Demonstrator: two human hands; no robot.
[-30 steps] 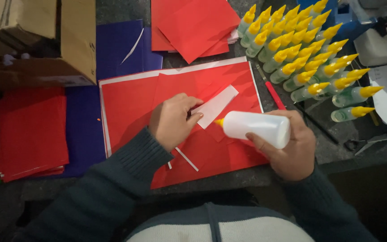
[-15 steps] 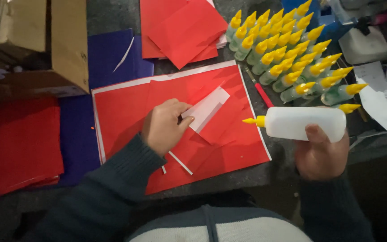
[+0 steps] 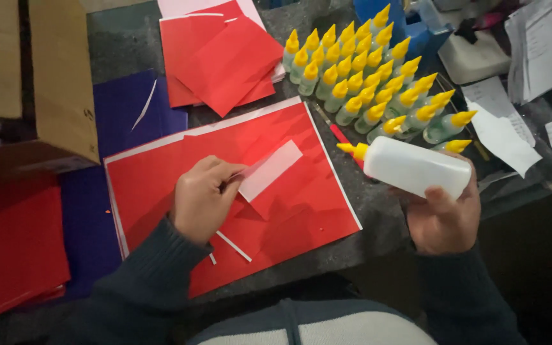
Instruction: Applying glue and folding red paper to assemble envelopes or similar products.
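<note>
Red paper sheets (image 3: 289, 191) cover the table as the left hand (image 3: 200, 199) pinches a folded white flap (image 3: 269, 170) between its fingers; the right hand (image 3: 443, 217) grips a white glue bottle (image 3: 416, 169) just beside rows of yellow-capped bottles (image 3: 365, 80).

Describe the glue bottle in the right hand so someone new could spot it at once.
Start at the big red paper sheet in the middle of the dark table. Just off its right edge, the right hand holds a white squeeze bottle lying sideways, yellow nozzle pointing left. Unlike the cluster of small bottles standing upright behind it, this one is much larger, opaque white and off the table.
</note>
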